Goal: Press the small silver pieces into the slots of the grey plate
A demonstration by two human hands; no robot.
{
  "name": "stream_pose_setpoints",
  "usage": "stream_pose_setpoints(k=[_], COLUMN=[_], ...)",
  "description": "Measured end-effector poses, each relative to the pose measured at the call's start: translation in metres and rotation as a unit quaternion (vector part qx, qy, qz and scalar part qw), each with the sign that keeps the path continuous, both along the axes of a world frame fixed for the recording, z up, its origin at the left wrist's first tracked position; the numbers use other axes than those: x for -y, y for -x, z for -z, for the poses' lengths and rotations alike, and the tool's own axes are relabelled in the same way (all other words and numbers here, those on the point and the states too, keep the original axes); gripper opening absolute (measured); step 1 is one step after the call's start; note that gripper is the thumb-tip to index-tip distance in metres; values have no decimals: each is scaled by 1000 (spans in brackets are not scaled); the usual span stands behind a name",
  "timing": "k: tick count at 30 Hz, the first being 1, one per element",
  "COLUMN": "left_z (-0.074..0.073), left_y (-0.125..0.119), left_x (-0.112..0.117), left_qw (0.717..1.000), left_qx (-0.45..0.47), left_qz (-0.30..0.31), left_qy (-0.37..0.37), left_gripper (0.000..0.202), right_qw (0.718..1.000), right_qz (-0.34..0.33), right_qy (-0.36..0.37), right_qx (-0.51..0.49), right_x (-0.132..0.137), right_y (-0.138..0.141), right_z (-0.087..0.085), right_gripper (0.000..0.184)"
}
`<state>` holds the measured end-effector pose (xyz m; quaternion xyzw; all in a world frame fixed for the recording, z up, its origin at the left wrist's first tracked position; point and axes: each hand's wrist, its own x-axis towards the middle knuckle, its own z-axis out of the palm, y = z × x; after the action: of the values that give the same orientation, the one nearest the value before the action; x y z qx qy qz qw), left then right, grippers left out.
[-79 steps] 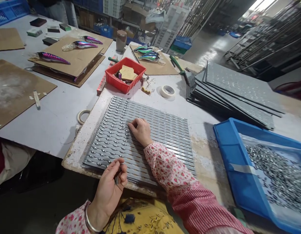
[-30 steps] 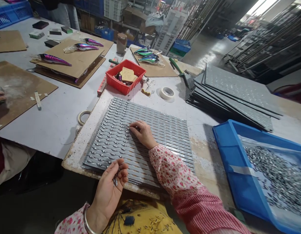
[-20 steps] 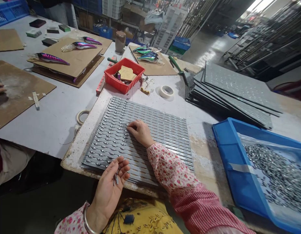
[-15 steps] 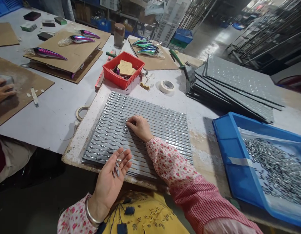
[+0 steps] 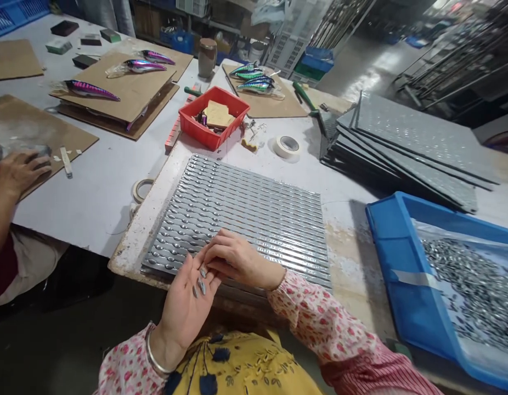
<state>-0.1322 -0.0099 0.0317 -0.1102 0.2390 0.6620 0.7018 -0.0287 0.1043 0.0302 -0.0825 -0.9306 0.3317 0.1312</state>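
My left hand (image 5: 188,307) lies palm up at the front edge of a grey ridged board (image 5: 270,219). It cradles several small silver spindle-shaped pieces (image 5: 202,286) on the palm, resembling small metal weights. Over its fingers, my right hand (image 5: 237,258) is closed with bent fingers pressed together; its fingertips meet the left hand's fingers, and whatever they pinch is hidden. The board has long parallel grooves. Similar shiny pieces (image 5: 184,224) sit in rows along its left part, while its right part shows bare grooves.
At right stands a blue bin (image 5: 385,263) of many loose silver pieces, with stacked grey boards (image 5: 418,148) behind. A red tray (image 5: 196,129), tape roll (image 5: 287,147) and fishing lures (image 5: 91,90) lie beyond. Another person's hand (image 5: 26,170) rests on a brown board at left.
My right hand has come back from the middle of the board to the left hand's fingers. The left hand still holds its pieces. At left, the other person's hand has moved further into view.
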Motion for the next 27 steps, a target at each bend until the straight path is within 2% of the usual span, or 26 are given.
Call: stream_pose_setpoints(k=[2, 4, 7, 9, 11, 14, 17, 22, 27], left_z=[-1, -2, -2, 0, 1, 2, 3, 7, 7], left_y=[1, 3, 6, 8, 8, 8, 8, 7, 7], left_x=[0, 0, 2, 4, 5, 6, 7, 8, 6], left_qw=[1000, 999, 992, 990, 991, 990, 987, 987, 989], left_qx=[0, -11, -40, -38, -23, -23, -37, -38, -30], left_qz=[1, 3, -1, -1, 3, 4, 0, 4, -3], left_qy=[22, 52, 117, 138, 134, 137, 154, 156, 145], left_gripper=[39, 35, 23, 16, 13, 11, 11, 9, 13], right_qw=[999, 995, 969, 944, 932, 931, 930, 924, 921], right_qz=[3, 42, 183, 279, 330, 345, 359, 380, 386], right_qy=[35, 85, 141, 141, 123, 94, 54, -33, -36], right_qx=[-7, -30, -85, -100, -89, -69, -58, -17, 21], right_x=[-7, -19, -49, -71, -89, -101, -99, -95, -100], right_y=[-1, 0, 3, 7, 12, 21, 27, 32, 34], right_z=[0, 1, 10, 20, 31, 45, 52, 55, 57], right_gripper=[12, 12, 10, 9, 8, 8, 7, 4, 4])
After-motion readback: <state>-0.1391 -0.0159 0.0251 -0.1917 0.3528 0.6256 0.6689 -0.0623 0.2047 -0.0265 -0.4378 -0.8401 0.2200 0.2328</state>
